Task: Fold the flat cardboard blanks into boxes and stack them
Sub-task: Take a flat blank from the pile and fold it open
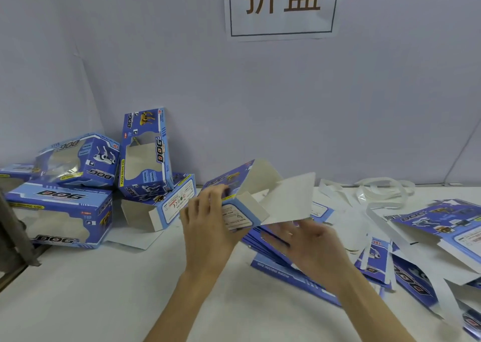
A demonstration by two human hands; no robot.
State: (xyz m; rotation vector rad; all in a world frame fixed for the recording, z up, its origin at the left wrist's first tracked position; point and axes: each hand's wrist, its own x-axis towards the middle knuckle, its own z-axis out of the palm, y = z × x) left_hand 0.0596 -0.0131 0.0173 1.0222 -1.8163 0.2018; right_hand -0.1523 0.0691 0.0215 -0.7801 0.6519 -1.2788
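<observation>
Right hand (309,245) motion-blurred; finger pose unreadable. Wall sign (282,5) cut by top edge. Flat blanks (426,237) run off right edge. Left hand (208,224) hides half-folded box (242,201) near corner

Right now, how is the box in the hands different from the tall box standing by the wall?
The box in the hands is tilted and only half folded, its white flaps hanging open; the tall box stands upright, fully shaped.
The left hand grips the box in the hands, with the right hand open under a flap; the tall box is untouched, leaning at the wall.
Both are blue "DOG" cartons.
</observation>
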